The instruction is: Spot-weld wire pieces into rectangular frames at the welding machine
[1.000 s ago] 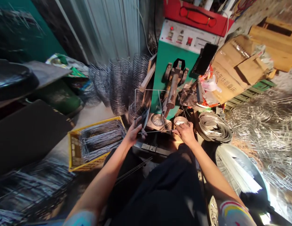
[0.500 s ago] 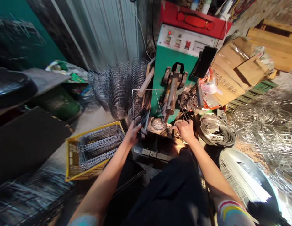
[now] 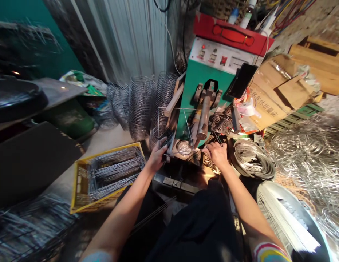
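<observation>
My left hand (image 3: 157, 157) is closed on a thin wire frame (image 3: 158, 123), whose straight sides rise in front of the machine. My right hand (image 3: 217, 155) pinches a metal wire (image 3: 198, 150) at its fingertips, just right of the lower end of the machine's thick metal arm (image 3: 204, 118). Whether that wire belongs to the same frame I cannot tell. Between my hands, a small round dish (image 3: 184, 148) of shiny bits sits under the arm. The green and red machine (image 3: 210, 69) stands straight ahead, with a red light lit on its panel.
A yellow crate (image 3: 76, 185) of wire pieces stands at left, with coiled wire stacks (image 3: 142, 109) behind it. To the right are a flat metal coil (image 3: 253, 160), a basin (image 3: 323, 233) of rods, a wire heap (image 3: 303, 153) and a cardboard box (image 3: 275, 98).
The view has shifted slightly, so the machine appears lower and farther right. Both hands keep nearly the same places beside the metal arm, and the wire frame stays in the left hand.
</observation>
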Available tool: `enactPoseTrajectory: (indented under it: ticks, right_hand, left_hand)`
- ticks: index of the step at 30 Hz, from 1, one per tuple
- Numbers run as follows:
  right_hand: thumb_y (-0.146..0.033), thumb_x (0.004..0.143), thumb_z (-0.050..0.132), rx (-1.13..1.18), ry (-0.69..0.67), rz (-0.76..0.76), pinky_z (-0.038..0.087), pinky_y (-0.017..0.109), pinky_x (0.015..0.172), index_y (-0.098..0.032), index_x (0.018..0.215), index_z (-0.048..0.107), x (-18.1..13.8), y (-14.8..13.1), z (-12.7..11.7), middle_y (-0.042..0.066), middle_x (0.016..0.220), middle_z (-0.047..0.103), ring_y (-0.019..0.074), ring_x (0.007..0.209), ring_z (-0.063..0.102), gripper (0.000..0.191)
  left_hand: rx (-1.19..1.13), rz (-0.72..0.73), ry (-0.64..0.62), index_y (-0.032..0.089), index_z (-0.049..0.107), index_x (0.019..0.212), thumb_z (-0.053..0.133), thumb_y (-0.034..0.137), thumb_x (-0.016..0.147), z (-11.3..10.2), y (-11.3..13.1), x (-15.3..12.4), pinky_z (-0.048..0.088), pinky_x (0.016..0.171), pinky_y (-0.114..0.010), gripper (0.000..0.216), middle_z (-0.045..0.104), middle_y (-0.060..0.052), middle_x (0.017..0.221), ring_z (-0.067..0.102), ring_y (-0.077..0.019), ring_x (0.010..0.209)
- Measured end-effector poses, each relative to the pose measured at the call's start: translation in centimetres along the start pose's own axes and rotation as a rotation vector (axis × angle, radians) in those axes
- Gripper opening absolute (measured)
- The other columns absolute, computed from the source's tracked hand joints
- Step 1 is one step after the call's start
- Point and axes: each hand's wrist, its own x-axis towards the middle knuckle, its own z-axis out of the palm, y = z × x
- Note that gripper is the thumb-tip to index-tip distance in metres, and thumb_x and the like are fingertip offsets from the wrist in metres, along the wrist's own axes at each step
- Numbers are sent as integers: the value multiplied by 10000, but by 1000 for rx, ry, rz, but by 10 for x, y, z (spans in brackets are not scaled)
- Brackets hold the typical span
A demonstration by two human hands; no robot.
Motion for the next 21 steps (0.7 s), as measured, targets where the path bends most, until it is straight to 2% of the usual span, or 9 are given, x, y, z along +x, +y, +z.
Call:
enactPoseTrajectory:
  ticks: [11, 21]
  right_hand:
    - [-389, 1047, 404, -24, -13, -13, 200, 345, 744, -193, 848, 661, 8, 1, -4, 62, 845, 677, 216, 861, 502, 379]
    - [-409, 1039, 423, -50, 6, -19, 198, 358, 753, -187, 829, 662, 9, 2, -2, 66, 822, 675, 213, 850, 508, 388]
  left_hand:
    - [-23, -3, 44, 97, 276, 1466, 584, 250, 897, 6, 7, 0, 412, 386, -174, 665, 667, -4, 584, 508, -109, 366]
    - [-52, -18, 13, 94, 250, 1496, 642, 293, 869, -2, 1, 3, 415, 391, -187, 766, 679, -10, 594, 537, -125, 365]
